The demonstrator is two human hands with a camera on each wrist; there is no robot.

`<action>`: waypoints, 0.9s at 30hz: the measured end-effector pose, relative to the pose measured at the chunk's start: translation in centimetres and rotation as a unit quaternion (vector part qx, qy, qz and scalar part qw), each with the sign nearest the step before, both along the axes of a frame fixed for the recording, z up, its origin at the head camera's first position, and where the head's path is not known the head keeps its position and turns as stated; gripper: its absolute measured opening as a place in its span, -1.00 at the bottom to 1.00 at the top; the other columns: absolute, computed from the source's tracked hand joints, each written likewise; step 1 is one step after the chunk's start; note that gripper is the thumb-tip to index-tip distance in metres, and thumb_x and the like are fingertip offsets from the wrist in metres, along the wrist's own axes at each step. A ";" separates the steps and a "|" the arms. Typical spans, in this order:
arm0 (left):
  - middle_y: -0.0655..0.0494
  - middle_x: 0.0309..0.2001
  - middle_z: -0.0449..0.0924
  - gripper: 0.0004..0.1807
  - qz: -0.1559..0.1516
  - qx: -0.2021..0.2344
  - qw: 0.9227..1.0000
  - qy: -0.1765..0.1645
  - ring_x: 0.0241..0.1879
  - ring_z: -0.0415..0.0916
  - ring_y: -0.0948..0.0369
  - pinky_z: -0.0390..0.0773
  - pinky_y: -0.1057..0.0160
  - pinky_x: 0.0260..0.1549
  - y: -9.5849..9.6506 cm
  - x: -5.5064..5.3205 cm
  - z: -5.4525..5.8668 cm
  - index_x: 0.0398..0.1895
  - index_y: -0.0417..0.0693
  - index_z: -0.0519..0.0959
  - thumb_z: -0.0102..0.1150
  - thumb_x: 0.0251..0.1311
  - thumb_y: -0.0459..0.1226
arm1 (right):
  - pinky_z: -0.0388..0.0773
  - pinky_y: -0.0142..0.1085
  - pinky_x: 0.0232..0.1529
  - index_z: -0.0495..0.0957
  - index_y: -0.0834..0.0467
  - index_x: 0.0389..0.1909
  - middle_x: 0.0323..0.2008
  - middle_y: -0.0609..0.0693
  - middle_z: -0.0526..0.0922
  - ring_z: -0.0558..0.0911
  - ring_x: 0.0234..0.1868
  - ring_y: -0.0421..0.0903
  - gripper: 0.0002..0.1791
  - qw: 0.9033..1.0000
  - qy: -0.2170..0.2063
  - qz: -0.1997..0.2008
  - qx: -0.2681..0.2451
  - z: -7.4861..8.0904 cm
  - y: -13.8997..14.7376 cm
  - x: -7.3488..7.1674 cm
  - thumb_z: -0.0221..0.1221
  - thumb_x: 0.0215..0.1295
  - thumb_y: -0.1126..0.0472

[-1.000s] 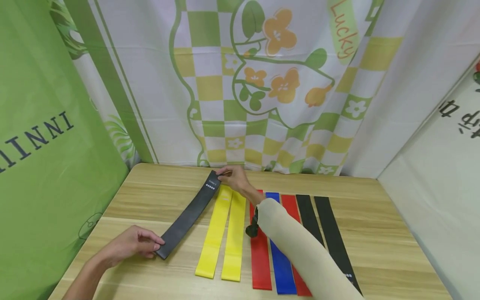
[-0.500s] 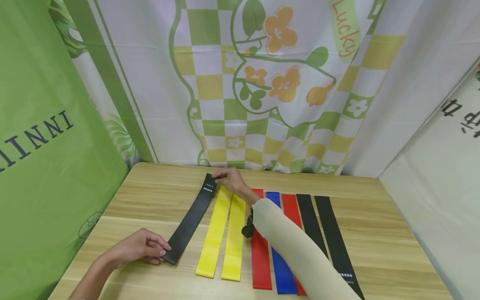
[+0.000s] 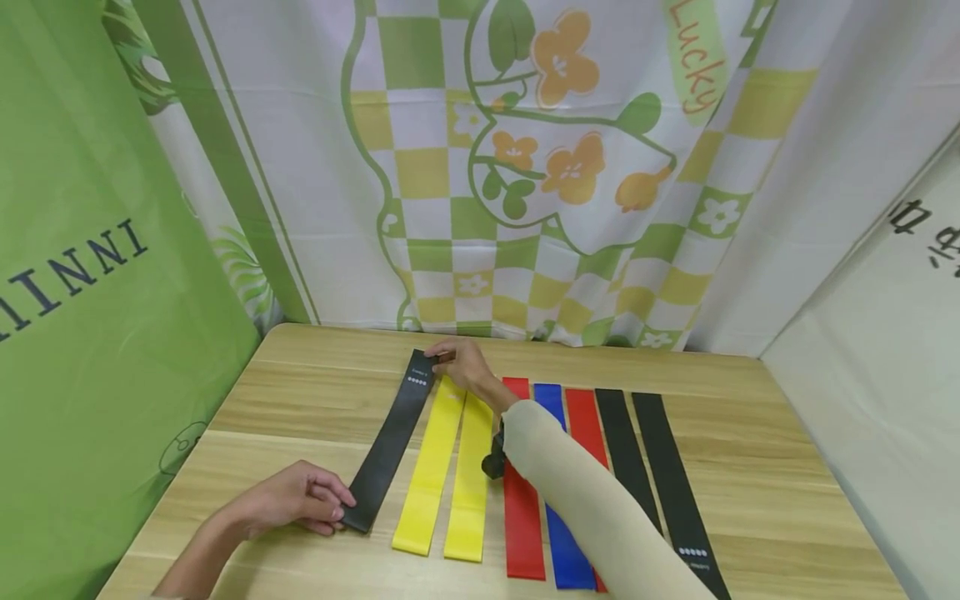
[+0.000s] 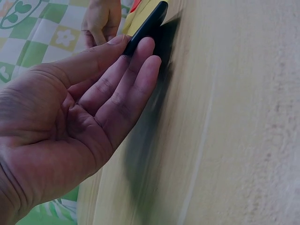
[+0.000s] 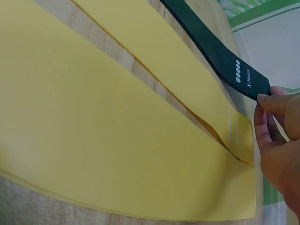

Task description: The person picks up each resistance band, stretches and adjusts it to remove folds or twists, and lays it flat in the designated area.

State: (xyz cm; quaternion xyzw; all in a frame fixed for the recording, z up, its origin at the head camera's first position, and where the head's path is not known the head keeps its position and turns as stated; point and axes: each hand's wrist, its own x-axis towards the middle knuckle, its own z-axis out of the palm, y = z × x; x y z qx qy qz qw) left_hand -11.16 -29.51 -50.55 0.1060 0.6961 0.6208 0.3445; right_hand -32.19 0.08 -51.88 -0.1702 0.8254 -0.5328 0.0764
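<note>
A black resistance band (image 3: 392, 442), printed "X-Heavy" at its far end, stretches between both hands left of the yellow bands. My left hand (image 3: 296, 502) pinches its near end between thumb and fingers; in the left wrist view that end sits slightly off the table. At the far end my right hand (image 3: 467, 367) pinches a corner, plain in the right wrist view beside the white print. Two yellow resistance bands (image 3: 429, 467) lie flat just to the right, their far ends under or close to my right hand. Part of the row is hidden by the right sleeve (image 3: 585, 492).
Right of the yellow bands lie a red band (image 3: 523, 525), a blue band (image 3: 564, 542), another red band (image 3: 585, 417) and two black bands (image 3: 675, 467). The wooden table (image 3: 780, 500) meets a patterned curtain (image 3: 517, 275) at the back. A green cloth (image 3: 112, 333) hangs at left.
Both hands have brought the black band rightward at its near end and slightly left at its far end, so it now lies nearly parallel to the yellow bands. The other bands have stayed put.
</note>
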 end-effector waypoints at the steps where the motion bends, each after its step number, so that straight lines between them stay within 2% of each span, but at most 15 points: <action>1: -0.30 -0.16 0.76 -0.69 -0.002 0.001 1.000 -0.001 -0.17 0.77 0.03 0.80 0.09 -0.13 0.1 0.0 0.0 0.05 -0.58 0.58 0.29 0.34 -0.48 | 0.74 -0.18 0.02 0.81 0.22 -0.03 0.18 0.13 0.71 0.73 0.06 0.10 -0.69 1.000 -0.003 -0.002 0.000 -0.1 0.0 0.0 0.35 0.28 0.55; 5: -0.27 -0.19 0.76 -0.69 -0.005 0.002 1.000 -0.006 -0.20 0.77 0.04 0.80 0.08 -0.15 0.4 0.0 -0.2 0.07 -0.56 0.57 0.29 0.34 -0.48 | 0.74 -0.17 0.03 0.81 0.18 -0.02 0.16 0.10 0.74 0.73 0.05 0.07 -0.68 1.000 -0.013 -0.006 0.005 -0.3 -0.1 0.1 0.36 0.28 0.54; 15: -0.17 -0.25 0.75 -0.62 -0.003 -0.007 1.000 -0.015 -0.21 0.73 0.04 0.81 0.06 -0.19 1.1 -0.1 -0.5 0.17 -0.46 0.52 0.30 0.32 -0.49 | 0.71 -0.12 0.11 0.79 0.19 0.03 0.16 0.13 0.73 0.71 0.08 0.08 -0.69 1.000 0.000 -0.004 0.028 -0.6 -0.1 0.2 0.35 0.33 0.50; 27: -0.19 -0.25 0.75 -0.61 -0.009 -0.032 0.999 -0.010 -0.23 0.73 0.05 0.81 0.05 -0.23 1.8 -0.3 -0.4 0.17 -0.39 0.53 0.33 0.31 -0.48 | 0.72 -0.15 0.08 0.78 0.19 0.07 0.10 0.14 0.74 0.72 0.04 0.05 -0.69 0.999 -0.001 0.006 0.050 -0.7 -0.2 0.2 0.30 0.39 0.48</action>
